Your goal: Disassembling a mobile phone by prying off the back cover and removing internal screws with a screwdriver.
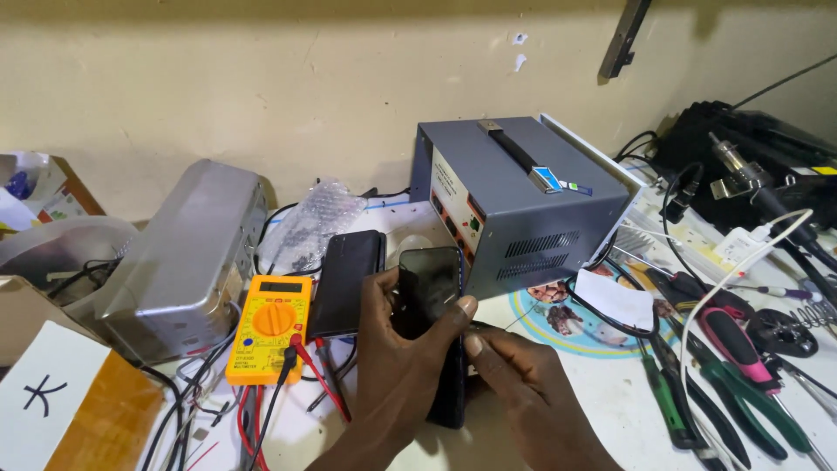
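My left hand grips a black smartphone upright, its dark screen facing me, thumb lying across the right edge. My right hand pinches at the phone's right side near the middle; whatever small thing it holds there is too small to tell. A second black device lies flat on the white bench just left of the phone. A yellow multimeter with red and black leads sits left of that.
A grey metal box with a strap handle stands behind the phone. A silver metal case lies at left. Green and pink pliers, a screwdriver and cables crowd the right side. Cardboard boxes fill the near left.
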